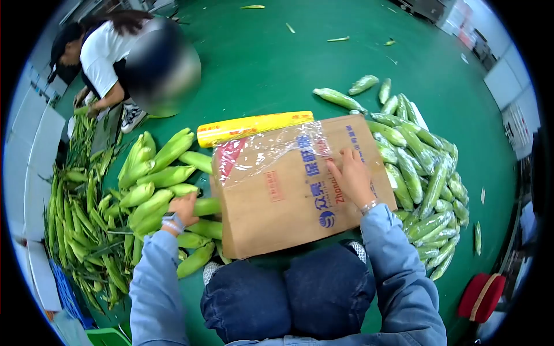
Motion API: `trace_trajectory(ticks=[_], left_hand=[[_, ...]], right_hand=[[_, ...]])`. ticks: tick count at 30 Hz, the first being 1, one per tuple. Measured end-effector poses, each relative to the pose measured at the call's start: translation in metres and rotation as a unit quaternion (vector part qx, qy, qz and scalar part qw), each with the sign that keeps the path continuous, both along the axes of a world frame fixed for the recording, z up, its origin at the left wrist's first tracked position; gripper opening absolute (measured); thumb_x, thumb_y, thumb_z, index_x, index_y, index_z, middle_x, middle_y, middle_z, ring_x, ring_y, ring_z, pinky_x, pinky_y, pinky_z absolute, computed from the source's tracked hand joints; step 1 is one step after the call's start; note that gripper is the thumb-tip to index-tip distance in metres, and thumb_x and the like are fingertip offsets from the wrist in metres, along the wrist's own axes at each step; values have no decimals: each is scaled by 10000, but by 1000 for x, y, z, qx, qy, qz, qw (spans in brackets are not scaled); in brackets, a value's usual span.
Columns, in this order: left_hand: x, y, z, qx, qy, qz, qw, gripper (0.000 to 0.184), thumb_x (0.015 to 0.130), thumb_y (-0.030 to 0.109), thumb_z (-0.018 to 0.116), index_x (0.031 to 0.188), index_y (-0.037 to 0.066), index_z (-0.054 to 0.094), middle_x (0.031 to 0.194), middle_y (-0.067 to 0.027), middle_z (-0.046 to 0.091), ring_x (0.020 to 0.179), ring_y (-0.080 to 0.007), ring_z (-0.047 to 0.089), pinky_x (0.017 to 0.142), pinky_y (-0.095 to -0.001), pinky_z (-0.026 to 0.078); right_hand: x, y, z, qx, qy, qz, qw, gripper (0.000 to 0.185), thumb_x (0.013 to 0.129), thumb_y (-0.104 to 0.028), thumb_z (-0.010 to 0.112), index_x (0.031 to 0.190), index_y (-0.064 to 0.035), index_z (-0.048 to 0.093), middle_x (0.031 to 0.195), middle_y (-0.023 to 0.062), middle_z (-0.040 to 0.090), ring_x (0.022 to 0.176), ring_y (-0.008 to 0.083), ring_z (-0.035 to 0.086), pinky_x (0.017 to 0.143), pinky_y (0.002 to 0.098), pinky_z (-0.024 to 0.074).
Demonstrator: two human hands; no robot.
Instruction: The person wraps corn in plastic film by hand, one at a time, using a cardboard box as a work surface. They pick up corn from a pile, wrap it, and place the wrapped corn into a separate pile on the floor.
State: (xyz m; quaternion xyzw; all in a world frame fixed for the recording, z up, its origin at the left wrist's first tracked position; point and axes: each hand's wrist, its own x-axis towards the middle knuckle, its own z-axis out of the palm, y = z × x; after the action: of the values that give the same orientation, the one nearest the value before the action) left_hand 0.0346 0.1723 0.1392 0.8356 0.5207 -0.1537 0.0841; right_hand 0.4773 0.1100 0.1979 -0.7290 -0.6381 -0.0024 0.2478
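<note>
In my head view, I read blue 众亮 and red "Zhongli" climbing the box [288, 202] mid-frame. Left of centre, the left hand [184, 209] is clasped on an ear [208, 206], its long axis nearly level, reaching right to the box. The right hand [353, 177] rests there, fingers spread; wrapped ears [434, 185] heap at right.

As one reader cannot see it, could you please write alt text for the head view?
The left hand touches corn in green husks, while the right hand rests on a cardboard box partly covered by clear film. A yellow roll lies along the box's far edge, film-wrapped corn is heaped at right, and a co-worker bends at upper left.
</note>
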Motion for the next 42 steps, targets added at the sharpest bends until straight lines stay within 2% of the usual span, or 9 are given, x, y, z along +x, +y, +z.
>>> trace_trajectory(ticks=[3, 8, 12, 14, 19, 21, 24, 28, 42], left_hand=[[-11, -13, 33, 12, 46, 134, 990, 661, 596, 283, 724, 1115, 14, 416, 909, -169, 598, 843, -300, 597, 766, -382, 473], [36, -32, 106, 7, -616, 339, 711, 469, 726, 154, 675, 1111, -25, 476, 925, -116, 575, 839, -183, 570, 738, -303, 462], [111, 15, 112, 230, -452, 38, 861, 512, 689, 161, 705, 1113, -6, 471, 998, -146, 565, 919, -275, 553, 808, -346, 436], [157, 39, 98, 178, -468, 18, 865, 546, 670, 192, 721, 1124, 13, 476, 1029, -174, 550, 950, -341, 527, 832, -385, 422], [208, 59, 54, 114, -350, -27, 929, 619, 631, 245, 756, 1161, 62, 494, 1026, -172, 513, 965, -340, 489, 851, -409, 411], [214, 48, 43, 51, -372, -26, 927, 656, 621, 205, 756, 1200, 78, 474, 1057, -180, 488, 984, -341, 476, 870, -400, 401], [231, 31, 47, 55, -333, -72, 939, 676, 612, 177, 754, 1211, 78, 459, 1065, -175, 485, 1007, -344, 459, 890, -393, 388], [221, 31, 61, 151, -414, -166, 882, 611, 634, 122, 722, 1187, 67, 468, 1061, -165, 480, 1008, -341, 452, 882, -409, 384], [129, -30, 52, 155, 27, -193, 969, 116, 747, 109, 484, 781, 66, 586, 730, -108, 605, 683, -257, 616, 532, -353, 498]], right_hand=[[11, 15, -5, -68, -24, -57, 996, 411, 806, -391, 583, 959, -11, 539, 892, 162, 543, 720, 340, 589, 603, 431, 466], [5, 46, -6, -176, -71, 16, 982, 457, 773, -430, 596, 849, 19, 565, 760, 172, 597, 707, 327, 610, 618, 406, 491], [33, 72, -29, -180, -7, 114, 977, 367, 803, -353, 590, 813, 14, 570, 743, 163, 619, 700, 287, 623, 589, 384, 491], [52, 57, -10, -352, 561, 53, 747, 228, 809, -223, 581, 829, 4, 579, 729, 120, 621, 677, 228, 624, 588, 346, 504], [110, 0, -5, -209, 751, 71, 622, 133, 839, -128, 518, 881, -13, 571, 841, 116, 614, 813, 192, 602, 764, 308, 496], [121, -1, -7, -53, 890, 158, 425, 134, 854, -120, 505, 909, -24, 581, 917, 106, 603, 928, 207, 561, 847, 310, 443], [64, 39, 15, 45, 844, 193, 498, 161, 855, -136, 513, 924, -13, 589, 941, 106, 589, 946, 213, 535, 893, 320, 398], [-42, 77, -1, 60, 193, 325, 924, 371, 826, -248, 562, 1149, -76, 501, 1119, 110, 512, 1030, 280, 489, 952, 390, 328], [-6, 51, 11, -5, -84, 294, 952, 508, 714, -341, 670, 1175, -201, 508, 1046, 92, 505, 1028, 271, 467, 866, 412, 346]])
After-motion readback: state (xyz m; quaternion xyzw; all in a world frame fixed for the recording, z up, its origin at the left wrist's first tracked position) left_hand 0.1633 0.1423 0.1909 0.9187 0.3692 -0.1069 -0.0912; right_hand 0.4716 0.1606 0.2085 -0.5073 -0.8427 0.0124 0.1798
